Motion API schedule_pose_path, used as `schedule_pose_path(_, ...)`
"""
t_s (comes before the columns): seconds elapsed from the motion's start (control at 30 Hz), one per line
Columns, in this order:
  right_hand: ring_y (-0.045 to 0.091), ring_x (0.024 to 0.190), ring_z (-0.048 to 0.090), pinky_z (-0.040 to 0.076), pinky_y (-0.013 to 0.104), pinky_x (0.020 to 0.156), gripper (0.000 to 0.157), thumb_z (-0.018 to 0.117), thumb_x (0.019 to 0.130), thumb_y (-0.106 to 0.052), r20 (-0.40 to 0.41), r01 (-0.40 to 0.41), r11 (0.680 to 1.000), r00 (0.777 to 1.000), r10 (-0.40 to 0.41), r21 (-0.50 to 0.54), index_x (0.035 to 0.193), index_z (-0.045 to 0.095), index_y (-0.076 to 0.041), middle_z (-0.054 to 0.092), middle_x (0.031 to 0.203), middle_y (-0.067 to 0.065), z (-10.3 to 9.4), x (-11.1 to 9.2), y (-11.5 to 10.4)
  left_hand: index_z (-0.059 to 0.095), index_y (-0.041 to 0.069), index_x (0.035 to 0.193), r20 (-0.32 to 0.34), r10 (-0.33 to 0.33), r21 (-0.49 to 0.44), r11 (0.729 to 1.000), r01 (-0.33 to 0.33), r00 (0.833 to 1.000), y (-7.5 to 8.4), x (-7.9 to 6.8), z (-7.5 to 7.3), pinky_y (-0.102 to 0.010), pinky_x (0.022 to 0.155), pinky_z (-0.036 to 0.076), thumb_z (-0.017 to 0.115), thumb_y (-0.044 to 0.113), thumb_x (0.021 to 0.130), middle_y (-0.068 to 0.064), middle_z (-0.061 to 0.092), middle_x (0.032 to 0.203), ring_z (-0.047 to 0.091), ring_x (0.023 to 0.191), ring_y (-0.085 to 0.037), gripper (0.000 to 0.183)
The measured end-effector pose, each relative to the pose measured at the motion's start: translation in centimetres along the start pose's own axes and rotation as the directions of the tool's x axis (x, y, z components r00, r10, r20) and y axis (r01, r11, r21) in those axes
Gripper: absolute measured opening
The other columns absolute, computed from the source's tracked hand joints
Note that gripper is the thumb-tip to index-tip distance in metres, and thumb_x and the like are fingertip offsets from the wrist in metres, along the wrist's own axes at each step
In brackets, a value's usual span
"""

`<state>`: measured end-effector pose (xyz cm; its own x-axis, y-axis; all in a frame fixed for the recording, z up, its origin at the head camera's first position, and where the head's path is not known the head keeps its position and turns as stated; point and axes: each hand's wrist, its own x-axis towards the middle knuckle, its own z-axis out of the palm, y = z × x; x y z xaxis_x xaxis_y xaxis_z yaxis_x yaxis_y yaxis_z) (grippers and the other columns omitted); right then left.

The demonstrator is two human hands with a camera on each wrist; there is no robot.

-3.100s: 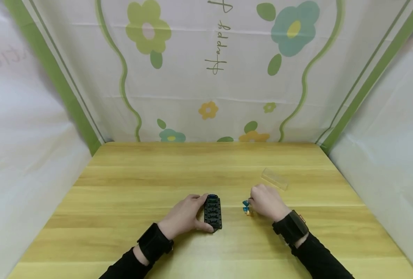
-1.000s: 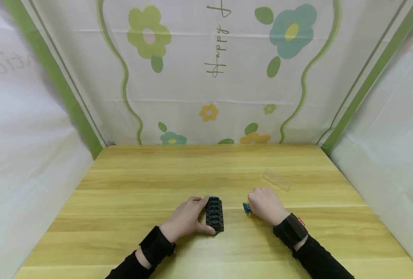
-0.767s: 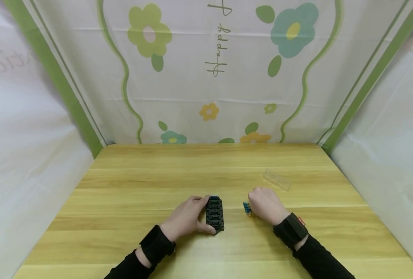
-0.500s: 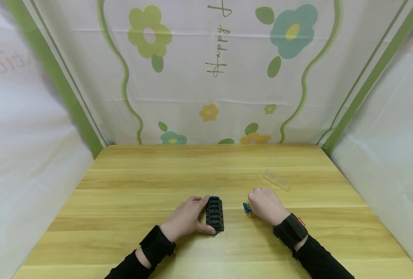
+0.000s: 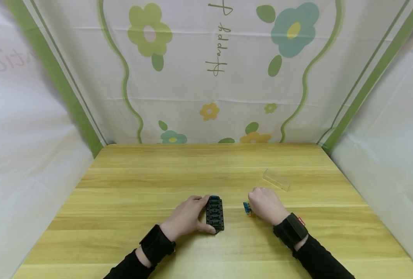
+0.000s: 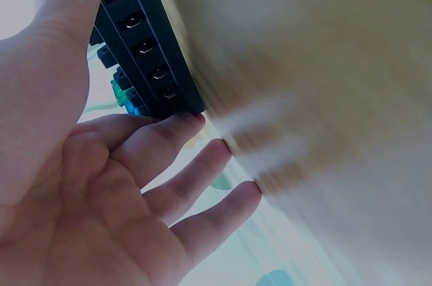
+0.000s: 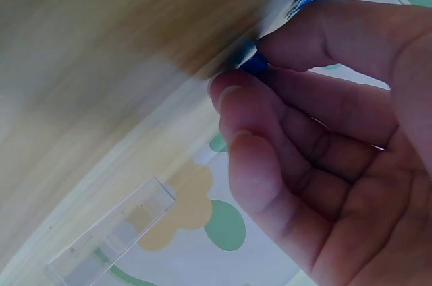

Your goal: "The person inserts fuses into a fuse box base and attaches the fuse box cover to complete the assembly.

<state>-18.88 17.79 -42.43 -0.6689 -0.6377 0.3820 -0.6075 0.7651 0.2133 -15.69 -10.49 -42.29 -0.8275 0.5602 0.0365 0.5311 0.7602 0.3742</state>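
My left hand holds a black fuse block on the table, thumb at its near end and index finger at its far end. A row of holes with metal inside shows along the block's side in the left wrist view. One blue fuse and one green fuse sit at its far end. My right hand is at the table to the block's right. It pinches a small blue blade fuse between thumb and fingertips, mostly hidden by them. Loose blue and orange fuses lie just left of that hand.
A clear plastic cover lies on the wooden table beyond the right hand. White flowered cloth stands behind the table, and white cloth hangs along both sides.
Since the oldest frame, the loose fuses look more bunched together and the right hand has shifted slightly left. Over the last second both hands and the fuse block have stayed practically still.
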Motion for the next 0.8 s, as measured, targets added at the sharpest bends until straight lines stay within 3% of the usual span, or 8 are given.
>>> schedule_pose_path(0.23, 0.007, 0.051, 0.016, 0.014, 0.020, 0.042, 0.049, 0.057, 0.074, 0.006, 0.022, -0.014, 1.000, 1.000, 0.014, -0.008, 0.056, 0.020, -0.020, 0.018, 0.058, -0.005, -0.02, -0.01, 0.07, 0.039, 0.004, 0.145, 0.004, 0.002, -0.001, 1.000, -0.002, 1.000, -0.11, 0.02, 0.09, -0.040, 0.096, 0.040, 0.070, 0.067, 0.067, -0.018, 0.050, 0.132, 0.046, 0.122, -0.030, 0.105)
schedule_pose_path(0.47, 0.007, 0.048, 0.020, 0.016, 0.020, 0.040, 0.043, 0.059, 0.072, 0.001, 0.046, -0.048, 0.999, 0.998, 0.049, -0.023, 0.051, 0.027, -0.019, 0.028, 0.055, -0.003, 0.15, -0.03, 0.40, 0.038, 0.005, 0.146, 0.010, -0.002, -0.007, 1.000, 0.002, 1.000, -0.10, 0.06, 0.09, -0.040, 0.096, 0.039, 0.070, 0.067, 0.068, -0.017, 0.049, 0.133, 0.046, 0.123, -0.029, 0.105)
schedule_pose_path(0.63, 0.007, 0.048, 0.019, 0.016, 0.020, 0.040, 0.041, 0.053, 0.074, 0.001, 0.070, -0.083, 0.996, 0.994, 0.082, 0.015, 0.053, 0.024, -0.020, 0.025, 0.056, -0.003, 0.29, 0.10, 0.55, 0.038, 0.005, 0.146, 0.009, -0.001, -0.002, 1.000, 0.001, 1.000, -0.14, 0.07, 0.09, -0.040, 0.096, 0.040, 0.070, 0.067, 0.068, -0.017, 0.049, 0.133, 0.046, 0.123, -0.029, 0.105)
schedule_pose_path(0.8, 0.006, 0.049, 0.017, 0.014, 0.019, 0.040, 0.039, 0.052, 0.074, 0.000, 0.027, -0.078, 0.995, 0.997, 0.076, 0.058, 0.054, 0.025, -0.020, 0.023, 0.057, -0.005, 0.28, 0.29, 0.52, 0.038, 0.005, 0.146, 0.009, -0.005, -0.006, 1.000, 0.005, 1.000, -0.20, 0.10, 0.11, -0.040, 0.096, 0.040, 0.070, 0.067, 0.067, -0.018, 0.049, 0.132, 0.046, 0.122, -0.030, 0.105)
